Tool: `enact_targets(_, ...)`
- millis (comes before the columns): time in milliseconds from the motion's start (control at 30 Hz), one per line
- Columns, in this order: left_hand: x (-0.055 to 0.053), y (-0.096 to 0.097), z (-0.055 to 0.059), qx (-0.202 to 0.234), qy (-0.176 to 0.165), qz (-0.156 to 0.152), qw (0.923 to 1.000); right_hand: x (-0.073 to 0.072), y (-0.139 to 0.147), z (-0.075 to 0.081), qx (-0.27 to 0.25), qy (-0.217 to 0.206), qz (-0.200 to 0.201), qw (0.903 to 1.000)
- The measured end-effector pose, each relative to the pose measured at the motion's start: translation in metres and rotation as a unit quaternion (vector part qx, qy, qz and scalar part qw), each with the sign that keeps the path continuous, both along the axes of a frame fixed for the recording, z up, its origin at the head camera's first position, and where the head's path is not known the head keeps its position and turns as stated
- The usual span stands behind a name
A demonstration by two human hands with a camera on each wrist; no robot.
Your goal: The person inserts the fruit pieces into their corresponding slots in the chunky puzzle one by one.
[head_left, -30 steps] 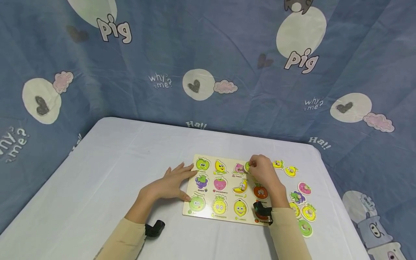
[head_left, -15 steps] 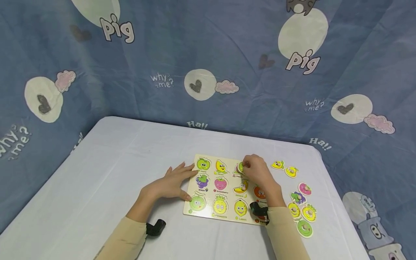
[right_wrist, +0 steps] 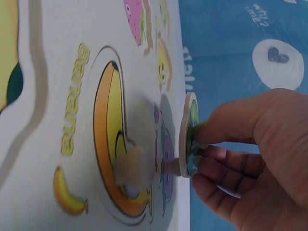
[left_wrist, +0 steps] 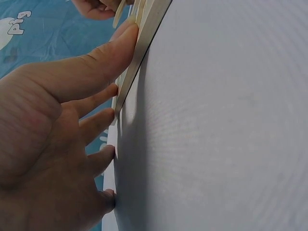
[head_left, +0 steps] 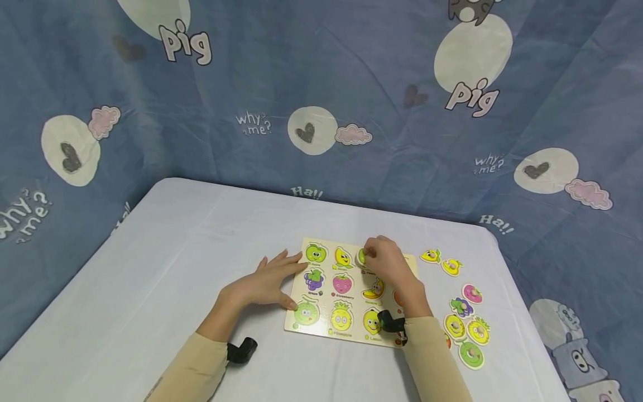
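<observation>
My right hand [head_left: 389,261] pinches a round green fruit puzzle piece [head_left: 360,257] between thumb and fingertips. In the right wrist view the green piece [right_wrist: 185,139] is tilted on edge just off the wooden fruit puzzle board, over the pink peach [right_wrist: 167,163] with its knob. Nearer that camera, a banana piece [right_wrist: 108,130] with a knob sits in its outline. At the board's left side my left hand [head_left: 261,285] rests with spread fingers, the thumb on the board [head_left: 324,315] near the green melon picture. The left wrist view shows the thumb [left_wrist: 122,43] at the board's edge.
Right of the board lie several loose knobbed pieces, among them a yellow pear [head_left: 451,267], a grape bunch [head_left: 461,306], a pineapple [head_left: 478,331] and a green round one [head_left: 471,355]. A white cloth [head_left: 201,240] covers the table; a blue printed curtain [head_left: 241,162] hangs behind.
My right hand has moved left along the board's top row with the green piece, from right of the peach to over it. The left hand stays at the board's left side.
</observation>
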State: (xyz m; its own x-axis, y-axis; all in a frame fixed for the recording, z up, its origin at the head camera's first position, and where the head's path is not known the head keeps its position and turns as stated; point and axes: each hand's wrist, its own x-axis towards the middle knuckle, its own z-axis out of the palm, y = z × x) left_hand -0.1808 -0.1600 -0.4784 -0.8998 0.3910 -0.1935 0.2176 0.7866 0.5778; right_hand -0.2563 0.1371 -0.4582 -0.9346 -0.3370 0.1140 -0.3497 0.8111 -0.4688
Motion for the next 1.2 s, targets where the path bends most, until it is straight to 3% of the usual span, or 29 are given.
enact_targets(933, -0.002, -0.002, -0.001, -0.007, 0.005, -0.006, 0.9999, 0.002, -0.045, 0.002, -0.019, -0.027, 0.037, 0.9987)
enact_targets(1200, -0.002, -0.002, 0.0, -0.006, 0.006, -0.008, 0.9999, -0.003, -0.058, 0.001, -0.003, -0.036, 0.048, 0.9982)
